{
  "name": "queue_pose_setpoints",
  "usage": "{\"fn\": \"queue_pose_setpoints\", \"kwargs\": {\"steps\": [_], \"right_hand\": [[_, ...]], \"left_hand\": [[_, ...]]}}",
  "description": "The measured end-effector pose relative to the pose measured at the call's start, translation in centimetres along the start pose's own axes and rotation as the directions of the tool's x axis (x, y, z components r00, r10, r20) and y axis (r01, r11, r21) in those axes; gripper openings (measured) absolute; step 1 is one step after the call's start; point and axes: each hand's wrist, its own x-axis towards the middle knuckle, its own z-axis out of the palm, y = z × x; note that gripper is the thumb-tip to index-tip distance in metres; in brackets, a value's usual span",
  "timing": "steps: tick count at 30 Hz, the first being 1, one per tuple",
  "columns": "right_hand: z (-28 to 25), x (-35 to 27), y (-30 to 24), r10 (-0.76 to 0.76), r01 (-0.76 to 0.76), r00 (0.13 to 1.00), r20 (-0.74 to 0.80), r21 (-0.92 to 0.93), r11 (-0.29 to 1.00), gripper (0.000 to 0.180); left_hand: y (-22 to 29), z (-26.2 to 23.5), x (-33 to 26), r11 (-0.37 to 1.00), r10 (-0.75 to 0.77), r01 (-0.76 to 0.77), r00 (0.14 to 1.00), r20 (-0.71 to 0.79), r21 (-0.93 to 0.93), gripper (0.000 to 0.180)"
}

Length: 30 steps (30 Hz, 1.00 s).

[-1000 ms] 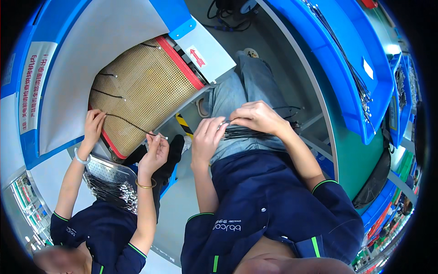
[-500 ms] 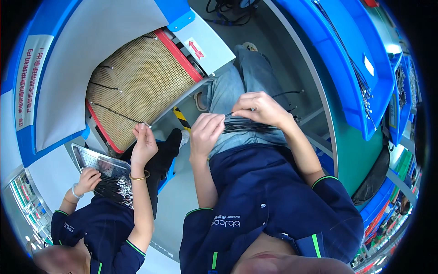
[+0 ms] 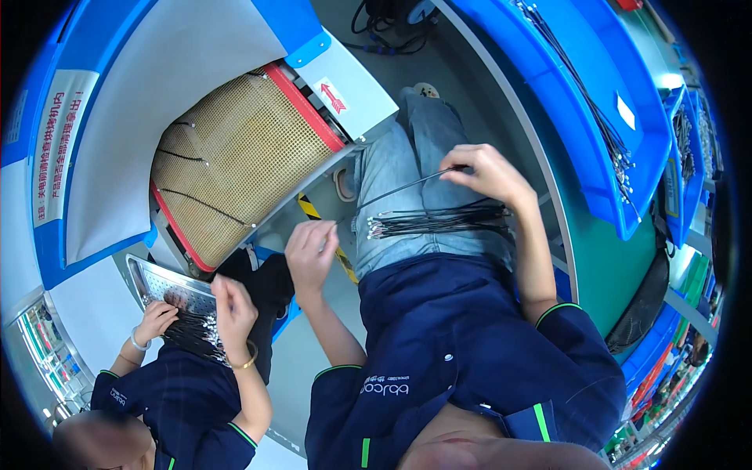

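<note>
A thin black cable (image 3: 403,188) slants above my lap, its upper end pinched in my right hand (image 3: 489,174). The cable's other end points down toward my left hand (image 3: 310,254), which is closed with thumb and fingertips together; whether it grips the tip or something else is hidden. Across my thighs lies a bundle of black cables (image 3: 439,222), with small silver ends at its left side. Neither hand touches the bundle.
To the left is a mesh conveyor belt (image 3: 235,149) carrying several black cables. A co-worker sits beside it, one hand on cables over a metal tray (image 3: 168,276). On my right, a blue bin (image 3: 576,86) holding cables stands on a green-topped table (image 3: 619,278).
My hands have spread apart, left hand down and left, right hand slightly up and right, drawing one cable out lengthwise above the bundle. The co-worker's hand has left the belt.
</note>
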Motion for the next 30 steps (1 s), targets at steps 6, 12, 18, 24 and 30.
{"fn": "queue_pose_setpoints", "kwargs": {"steps": [6, 12, 18, 24, 30], "right_hand": [[-0.7, -1.0, 0.4, 0.056, -0.043, 0.989, -0.134, 0.097, 0.994, 0.015], [-0.3, -1.4, 0.4, -0.245, 0.229, 0.913, -0.325, -0.089, 0.969, 0.016], [0.6, -1.6, 0.5, -0.210, 0.198, 0.896, -0.391, -0.072, 0.978, 0.018], [0.8, -1.5, -0.1, -0.006, 0.028, 0.934, -0.358, 0.054, 0.998, 0.009], [0.8, -1.4, -0.8, -0.013, 0.048, 0.935, -0.353, 0.091, 0.995, 0.007]], "left_hand": [[-1.0, -1.3, -1.1, 0.998, -0.061, 0.062, 0.996, -0.059, 0.023, 0.015], [-1.6, -2.2, -1.7, 0.989, -0.135, 0.139, 0.988, -0.078, 0.041, 0.014], [-1.6, -2.8, -2.1, 0.989, -0.138, 0.143, 0.985, -0.100, 0.046, 0.014], [-1.9, -3.4, -2.3, 0.996, -0.060, 0.067, 0.992, -0.115, 0.065, 0.014], [-2.3, -3.7, -2.5, 0.996, -0.061, 0.069, 0.991, -0.116, 0.059, 0.015]]}}
